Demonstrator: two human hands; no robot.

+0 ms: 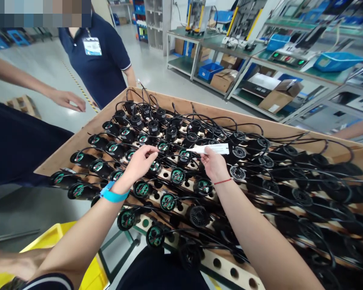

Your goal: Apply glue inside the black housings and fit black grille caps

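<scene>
In my right hand (pixel 214 164), which wears a red string bracelet, is a white squeeze tube (pixel 216 148) with its narrow nozzle pointing left. The tube lies nearly level above the rows of black cylindrical motor housings. My left hand (pixel 140 162), with a blue wrist strap (pixel 113 194), hovers left of the nozzle. Its thumb and fingertips are drawn together; whatever may be between them is hidden. Below the hands, open housings such as this one (pixel 178 175) show green circuit boards. Another open housing (pixel 185 156) sits just under the nozzle.
A wooden crate wall (pixel 269 127) surrounds the rows, and black cables (pixel 230 119) loop across them. Co-workers stand at the left; one person's hand (pixel 68 100) reaches over the floor. A yellow bin (pixel 92 274) is at lower left. Workbenches (pixel 218 48) line the back.
</scene>
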